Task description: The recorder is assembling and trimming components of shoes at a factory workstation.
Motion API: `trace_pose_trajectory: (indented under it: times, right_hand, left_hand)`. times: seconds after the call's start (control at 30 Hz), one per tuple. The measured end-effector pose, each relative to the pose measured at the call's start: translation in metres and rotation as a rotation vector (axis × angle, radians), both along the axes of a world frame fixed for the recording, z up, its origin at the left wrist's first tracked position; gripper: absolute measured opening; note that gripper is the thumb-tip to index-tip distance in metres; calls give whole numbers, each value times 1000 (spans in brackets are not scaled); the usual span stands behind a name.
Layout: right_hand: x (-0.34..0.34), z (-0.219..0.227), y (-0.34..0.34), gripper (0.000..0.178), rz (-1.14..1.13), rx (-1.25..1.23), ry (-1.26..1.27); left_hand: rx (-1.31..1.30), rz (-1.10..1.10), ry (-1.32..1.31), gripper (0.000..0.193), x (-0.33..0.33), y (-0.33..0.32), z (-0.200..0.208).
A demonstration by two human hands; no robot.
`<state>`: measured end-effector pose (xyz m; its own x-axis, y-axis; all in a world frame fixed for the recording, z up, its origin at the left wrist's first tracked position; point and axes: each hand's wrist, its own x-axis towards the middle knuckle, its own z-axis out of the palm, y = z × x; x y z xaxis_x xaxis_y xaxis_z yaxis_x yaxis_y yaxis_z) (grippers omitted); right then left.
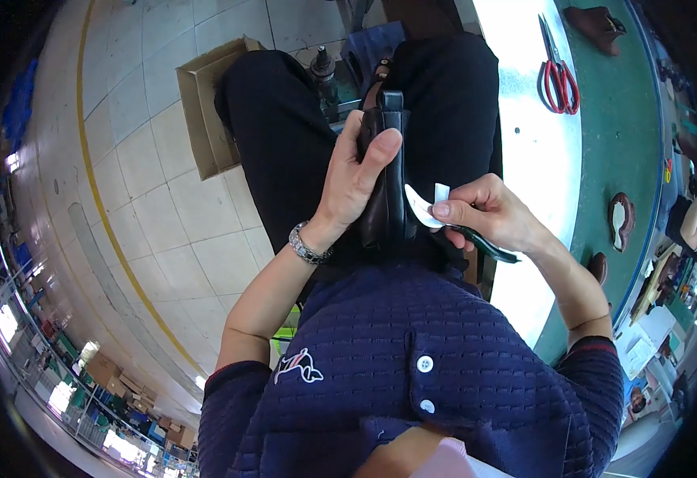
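Note:
My left hand (356,171) is wrapped round a long dark leather piece (394,171), held upright over my lap, with the thumb pressed along its near face. I cannot tell what kind of leather article it is. In my right hand (488,211), just to its right, is a small curved knife with a pale blade (418,205) and a dark green handle (488,244). The blade's tip comes close to the leather's right side; whether it touches is unclear. A small white strip (441,193) stands up beside my right fingertips.
To the right runs a white and green workbench (528,175). On it lie red-handled scissors (557,84), a brown leather boot piece (595,28) and a brown shoe (622,223). An open cardboard box (205,119) and a dark metal fixture (323,72) stand by my knees.

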<state>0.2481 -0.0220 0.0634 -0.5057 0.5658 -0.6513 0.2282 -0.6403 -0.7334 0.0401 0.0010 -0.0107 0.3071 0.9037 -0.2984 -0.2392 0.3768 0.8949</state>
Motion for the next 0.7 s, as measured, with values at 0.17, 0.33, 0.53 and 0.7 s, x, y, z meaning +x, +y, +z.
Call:
trace_pose_trajectory:
  times: [0.17, 0.33, 0.53, 0.7]
  right_hand:
    - [3, 19, 14, 34, 287, 444, -302]
    - [-7, 33, 35, 39, 284, 142, -357]
    - [-16, 16, 7, 41, 14, 137, -257]
    - [-16, 1, -3, 41, -149, 69, -138]
  left_hand:
    - [33, 21, 33, 47, 6, 0, -2]
    - [51, 87, 35, 47, 8, 4, 1]
    - [-64, 66, 8, 43, 5, 20, 7]
    - [-117, 91, -70, 36, 2, 23, 1]
